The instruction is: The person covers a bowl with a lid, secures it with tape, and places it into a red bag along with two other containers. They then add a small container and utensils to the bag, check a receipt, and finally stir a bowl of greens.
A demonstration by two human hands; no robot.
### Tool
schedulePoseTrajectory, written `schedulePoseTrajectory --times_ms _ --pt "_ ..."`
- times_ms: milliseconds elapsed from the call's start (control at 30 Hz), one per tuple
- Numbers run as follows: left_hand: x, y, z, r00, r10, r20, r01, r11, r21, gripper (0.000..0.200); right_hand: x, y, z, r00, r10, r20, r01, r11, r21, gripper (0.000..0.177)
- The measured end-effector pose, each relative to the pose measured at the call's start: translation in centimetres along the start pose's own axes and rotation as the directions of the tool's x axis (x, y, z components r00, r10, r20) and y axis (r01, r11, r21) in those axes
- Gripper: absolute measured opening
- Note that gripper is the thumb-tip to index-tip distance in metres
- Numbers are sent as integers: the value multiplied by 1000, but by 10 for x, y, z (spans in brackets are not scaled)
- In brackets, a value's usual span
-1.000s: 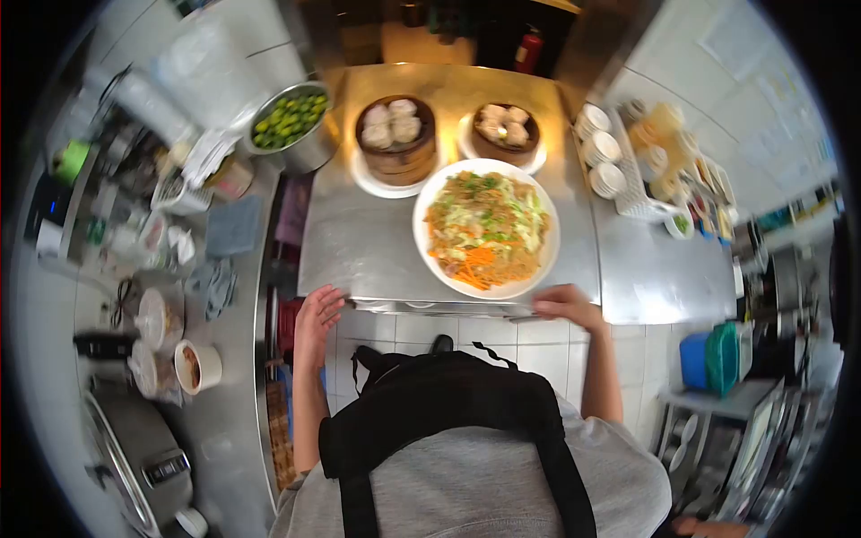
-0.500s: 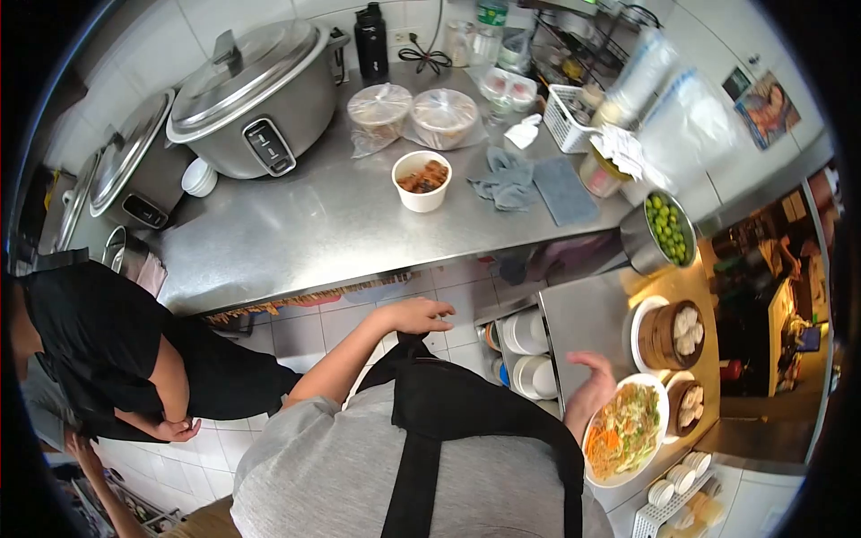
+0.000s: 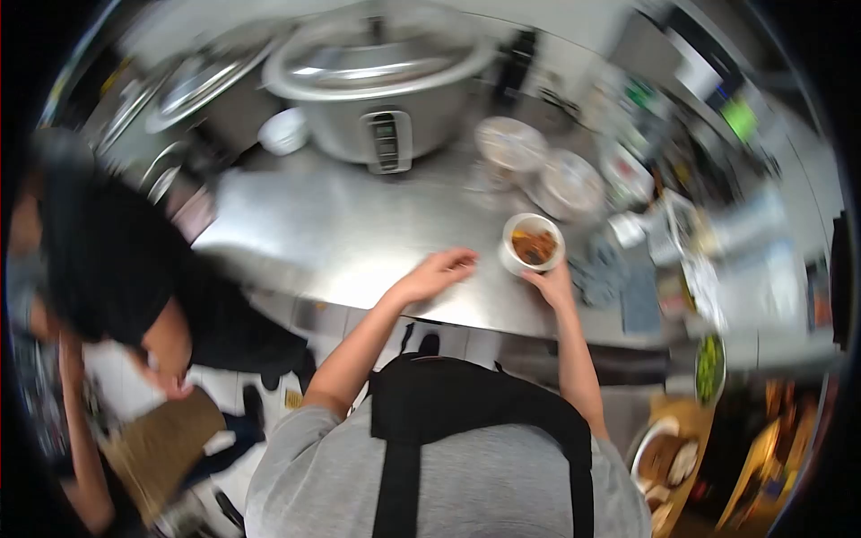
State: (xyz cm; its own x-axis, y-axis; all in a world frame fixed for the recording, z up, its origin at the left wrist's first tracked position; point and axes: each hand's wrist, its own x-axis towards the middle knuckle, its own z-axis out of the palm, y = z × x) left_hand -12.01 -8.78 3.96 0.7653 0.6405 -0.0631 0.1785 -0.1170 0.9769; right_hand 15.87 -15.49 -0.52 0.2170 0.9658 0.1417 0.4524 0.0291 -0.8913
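Observation:
A white paper bowl [image 3: 509,257] of brown, saucy food with a bit of yellow stands on the steel counter. My right hand [image 3: 552,285] grips it from the right, the thumb on its near side and the other fingers mostly hidden behind it. To its left, my left hand [image 3: 439,273] hovers over the counter's front part, holding nothing, fingers stretched out and apart from the bowl. Just beyond the bowl are two plastic-wrapped round containers [image 3: 567,184], blurred by motion.
A large rice cooker [image 3: 332,117] stands at the back of the steel counter [image 3: 305,220], small white bowls [image 3: 284,132] beside it. Grey cloths [image 3: 639,296] lie right of the bowl. A person in black [image 3: 117,242] stands at my left. A bamboo steamer [image 3: 662,459] is at lower right.
My view has swung toward the counter. My right hand has gone from beside the noodle plate to the paper bowl and taken hold of it. My left hand has moved over the counter.

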Motion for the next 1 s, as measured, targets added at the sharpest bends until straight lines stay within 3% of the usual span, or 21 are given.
schedulePoseTrajectory --times_ms 33,100,133,167,200,233,300,333,367,433,500,567,700,767,867,967,1000 --pt "-7 -4 -8 999 32 19 -32 999 24 41 3 -2 8 999 11 -41 -11 1000 6 78" --pt "-42 15 -28 998 33 -55 -15 953 303 41 -3 -22 23 993 8 -117 -11 1000 -19 73" --pt "-64 30 -41 991 -64 -120 103 930 354 42 -4 -14 29 993 -24 -114 21 1000 -24 73" --pt "-90 35 -57 948 67 -311 101 864 493 44 -3 -7 34 992 -52 -113 50 999 -19 73" --pt "-119 40 -71 870 215 -444 125 774 620 46 -5 -2 39 989 -77 -124 73 997 -34 70" --pt "-150 63 -87 702 345 -623 275 675 684 49 -9 -9 40 994 -21 -112 17 999 -37 68" --pt "-206 114 -110 265 591 -762 538 565 626 47 -9 -4 39 993 -57 -107 45 993 -105 65" --pt "-230 129 -129 200 739 -644 699 353 622 49 -6 -6 39 992 -60 -113 49 994 -94 65" --pt "-245 139 -142 171 787 -593 811 229 538 59 -5 -7 38 996 -49 -73 38 988 -151 63" --pt "-269 122 -175 219 700 -680 912 102 398 72 -7 -7 35 997 -23 -68 9 980 -197 61" --pt "-281 107 -188 322 627 -710 928 -62 367 83 -5 -11 34 999 -54 -6 51 973 -227 54" --pt "-277 111 -188 322 595 -736 940 -109 323 85 -1 4 34 988 -155 -9 152 978 -139 49" --pt "-269 107 -191 303 617 -726 951 -146 273 86 -4 11 32 953 -302 10 296 928 -227 51" --pt "-261 107 -193 280 619 -734 960 -166 226 84 -5 5 27 957 -271 106 290 923 -255 50" --pt "-252 103 -200 241 644 -726 970 -188 156 89 -7 7 23 951 -289 113 307 929 -206 44" --pt "-238 101 -199 220 625 -749 973 -194 124 88 -10 9 21 978 -209 -15 208 976 -61 36" --pt "-234 98 -200 184 620 -763 982 -142 122 87 -9 10 22 979 -182 -87 179 983 -47 35"
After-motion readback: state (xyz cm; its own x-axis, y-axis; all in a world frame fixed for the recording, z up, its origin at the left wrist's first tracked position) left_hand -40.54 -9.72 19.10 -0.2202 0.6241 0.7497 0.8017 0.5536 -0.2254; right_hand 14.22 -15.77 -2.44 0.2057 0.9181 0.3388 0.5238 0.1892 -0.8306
